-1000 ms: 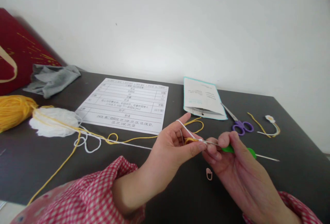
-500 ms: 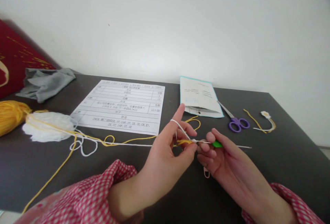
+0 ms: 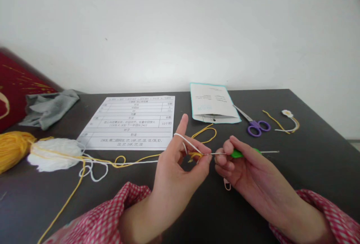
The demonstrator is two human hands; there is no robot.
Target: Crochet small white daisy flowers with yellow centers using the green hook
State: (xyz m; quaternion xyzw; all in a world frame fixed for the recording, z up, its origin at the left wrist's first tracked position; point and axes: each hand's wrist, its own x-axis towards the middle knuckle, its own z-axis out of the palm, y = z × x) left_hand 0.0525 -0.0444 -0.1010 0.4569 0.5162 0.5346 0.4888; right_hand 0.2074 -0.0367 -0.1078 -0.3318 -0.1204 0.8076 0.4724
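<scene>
Left hand (image 3: 177, 176) grip pinched on yellow piece (image 3: 196, 154), right hand (image 3: 250, 176) grip clamped round green-handled hook (image 3: 236, 154) — white yarn (image 3: 191, 144) could slip off index finger (image 3: 183, 123) if tension slackens.

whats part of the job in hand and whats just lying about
Likely in use:
green-handled hook (right hand)
yellow piece, white strand (left hand)
white yarn ball, yellow yarn ball

Lying about:
printed sheet, perhaps reference
pouch, scissors, flower, pink clip, grey cloth, red bag
</scene>
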